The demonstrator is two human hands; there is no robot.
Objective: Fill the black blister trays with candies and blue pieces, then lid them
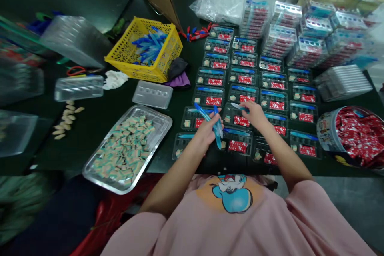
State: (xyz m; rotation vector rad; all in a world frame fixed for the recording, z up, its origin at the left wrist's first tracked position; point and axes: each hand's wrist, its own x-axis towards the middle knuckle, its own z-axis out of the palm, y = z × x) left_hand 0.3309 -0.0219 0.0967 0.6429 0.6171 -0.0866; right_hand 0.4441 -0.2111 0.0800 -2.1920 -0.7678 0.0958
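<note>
Several blue pens [216, 133] are gripped in my left hand [208, 128], above the near rows of clear trays. My right hand [253, 114] pinches one pale-tipped blue pen [236, 105] over a clear tray [229, 111] that holds a red packet [241, 121] and a small striped piece [227, 119]. Around my hands lie rows of similar trays, most with a blue pen along the top, a red packet and a small piece. Near my right wrist, a tray [258, 149] has a red packet and a piece; my forearm partly covers it.
A metal tray [163, 122] of striped pieces lies at left, below a yellow basket [168, 62] of blue pens. Stacked filled trays [280, 40] stand at the back right. A round tub [327, 132] of red packets sits at the right edge.
</note>
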